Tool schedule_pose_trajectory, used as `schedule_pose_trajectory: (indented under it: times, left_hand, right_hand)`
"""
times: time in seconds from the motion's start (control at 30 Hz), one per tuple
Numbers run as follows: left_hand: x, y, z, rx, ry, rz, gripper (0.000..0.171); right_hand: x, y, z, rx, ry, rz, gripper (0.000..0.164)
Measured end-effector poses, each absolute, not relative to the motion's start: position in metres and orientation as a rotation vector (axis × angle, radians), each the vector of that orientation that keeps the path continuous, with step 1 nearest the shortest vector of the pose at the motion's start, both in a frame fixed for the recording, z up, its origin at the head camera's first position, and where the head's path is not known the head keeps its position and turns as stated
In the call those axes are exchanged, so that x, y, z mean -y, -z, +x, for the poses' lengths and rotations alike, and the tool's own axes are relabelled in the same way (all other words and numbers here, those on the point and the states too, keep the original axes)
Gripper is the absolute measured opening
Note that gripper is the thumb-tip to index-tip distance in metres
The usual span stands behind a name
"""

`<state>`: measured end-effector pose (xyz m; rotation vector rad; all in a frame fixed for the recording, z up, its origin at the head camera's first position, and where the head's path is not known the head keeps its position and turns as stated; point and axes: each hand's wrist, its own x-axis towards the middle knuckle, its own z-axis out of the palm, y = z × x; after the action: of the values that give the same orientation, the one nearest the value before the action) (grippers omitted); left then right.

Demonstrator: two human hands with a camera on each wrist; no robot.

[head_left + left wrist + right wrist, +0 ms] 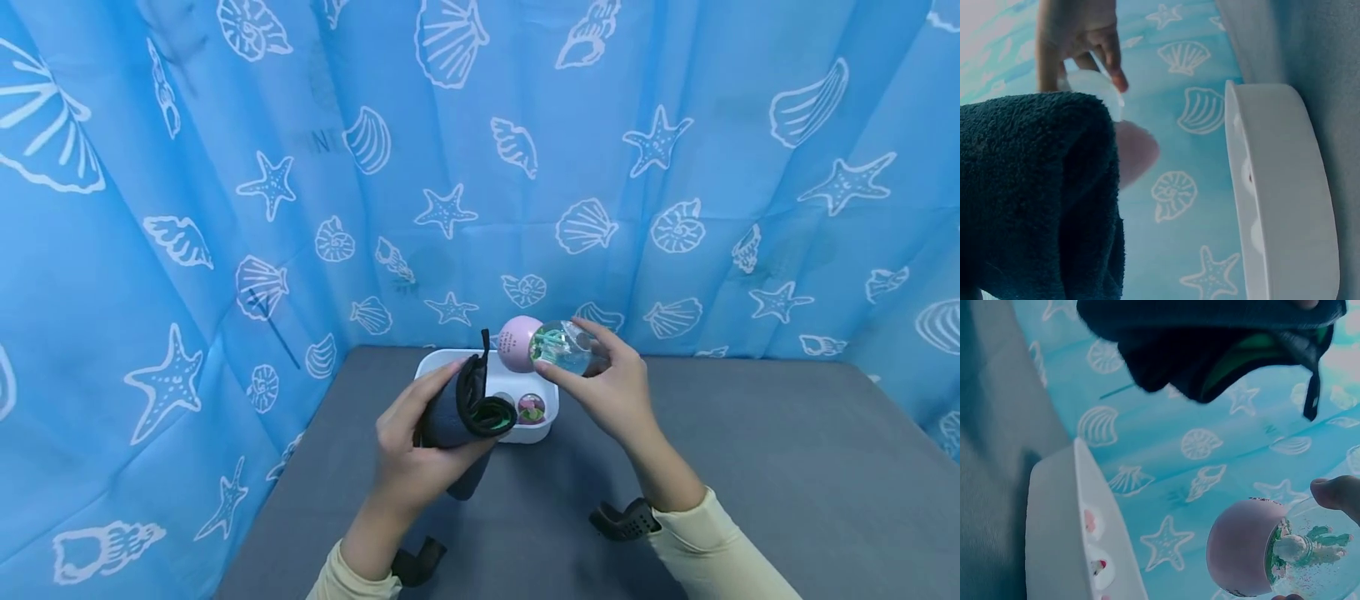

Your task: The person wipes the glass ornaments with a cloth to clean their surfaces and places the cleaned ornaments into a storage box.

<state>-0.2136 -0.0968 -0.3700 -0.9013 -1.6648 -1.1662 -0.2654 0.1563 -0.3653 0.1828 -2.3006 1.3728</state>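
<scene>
My left hand (408,454) grips a dark, rolled-up towel (448,417) with a black edge, a hanging loop and green showing inside. The left wrist view shows the towel (1029,187) has a fuzzy surface. In my right hand (618,392) is a snow globe (561,346), held by its clear dome between thumb and fingers. It is tipped sideways, its pink base (1238,547) towards the left and green cactus shapes (1316,547) inside. Both hands are raised, globe and towel apart, over and beside a white tub (498,375).
Inside the tub lie several small round things, one a clear ball (532,408) with pink and green in it. The tub stands on a grey table (750,467), near its back edge. A blue curtain (465,150) with white seashells and starfish hangs behind.
</scene>
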Motion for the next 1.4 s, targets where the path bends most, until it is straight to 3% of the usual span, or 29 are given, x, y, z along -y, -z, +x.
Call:
schedule_pose_trajectory:
  times: [0.3, 1.17, 1.4]
  left_hand:
    - [0.102, 0.370, -0.218, 1.822, 1.195, -0.978, 0.082]
    - [0.096, 0.400, -0.234, 2.603, 1.076, -1.334, 0.058]
    - [0.098, 0.404, -0.235, 2.865, 0.983, -1.290, 0.057]
  right_hand:
    - [-0.155, 0.372, -0.299, 2.476, -1.190, 0.217, 0.083]
    - [-0.147, 0.403, -0.341, 2.618, -1.007, 0.307, 0.080]
    - [-0.141, 0.411, -0.349, 2.688, -1.027, 0.297, 0.081]
